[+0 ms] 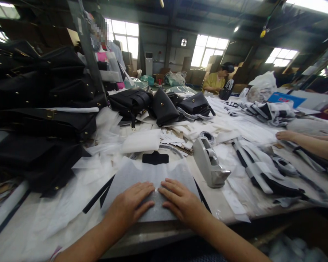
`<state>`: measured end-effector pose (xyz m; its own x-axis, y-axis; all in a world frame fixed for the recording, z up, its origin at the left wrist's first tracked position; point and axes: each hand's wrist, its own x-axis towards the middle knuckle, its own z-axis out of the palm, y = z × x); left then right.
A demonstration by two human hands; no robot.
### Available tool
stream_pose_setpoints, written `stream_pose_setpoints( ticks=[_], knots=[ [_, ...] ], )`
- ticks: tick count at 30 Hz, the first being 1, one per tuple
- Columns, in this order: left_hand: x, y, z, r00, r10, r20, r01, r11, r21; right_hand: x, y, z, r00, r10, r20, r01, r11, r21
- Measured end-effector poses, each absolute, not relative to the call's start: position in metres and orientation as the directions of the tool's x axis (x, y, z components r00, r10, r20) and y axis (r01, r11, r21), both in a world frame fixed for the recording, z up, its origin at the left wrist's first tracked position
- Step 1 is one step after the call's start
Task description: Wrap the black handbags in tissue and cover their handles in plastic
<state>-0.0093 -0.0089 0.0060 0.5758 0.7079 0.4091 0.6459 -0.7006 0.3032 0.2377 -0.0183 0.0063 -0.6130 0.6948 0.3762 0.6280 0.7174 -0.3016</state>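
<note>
A sheet of thin white wrapping paper (123, 178) lies over a black bag at the front edge of the table. Black strips of the bag (100, 194) stick out on both sides, and a black tab (155, 158) shows beyond the far edge. My left hand (135, 198) rests flat on the paper with its fingers stretched out. Beside it my right hand (179, 200) also presses flat, fingers spread and pointing inward. The fingertips of the two hands are a small gap apart. Most of the bag is hidden beneath the paper.
A grey tape dispenser (209, 163) stands just right of the paper. Stacked black bags (43, 91) rise at the left, with more black bags (165, 107) behind. Wrapped straps (258, 169) lie to the right, near another person's hand (287, 135). White foam sheets (142, 140) and scraps cover the table.
</note>
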Motion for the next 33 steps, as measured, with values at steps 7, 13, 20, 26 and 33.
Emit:
stream_pose_setpoints(
  ticks=[7,13,20,26,33],
  knots=[
    [-0.011,-0.012,-0.006,0.563,0.648,0.513,0.646,-0.732,0.217,0.235,-0.015,0.004,-0.671,0.654,0.348,0.631,0.751,-0.195],
    [-0.009,-0.012,-0.005,0.564,0.614,0.553,0.641,-0.747,0.175,0.235,-0.017,-0.001,-0.693,0.631,0.349,0.624,0.767,-0.148],
    [-0.006,-0.011,-0.007,0.562,0.612,0.556,0.632,-0.752,0.189,0.233,-0.016,-0.001,-0.702,0.631,0.33,0.628,0.767,-0.132],
    [-0.006,-0.01,-0.006,0.594,0.637,0.491,0.64,-0.744,0.19,0.229,-0.011,0.003,-0.724,0.658,0.207,0.643,0.752,-0.145],
    [-0.004,-0.01,0.0,0.621,0.652,0.434,0.654,-0.737,0.17,0.231,-0.011,0.007,-0.71,0.685,0.165,0.642,0.725,-0.248]
  ],
)
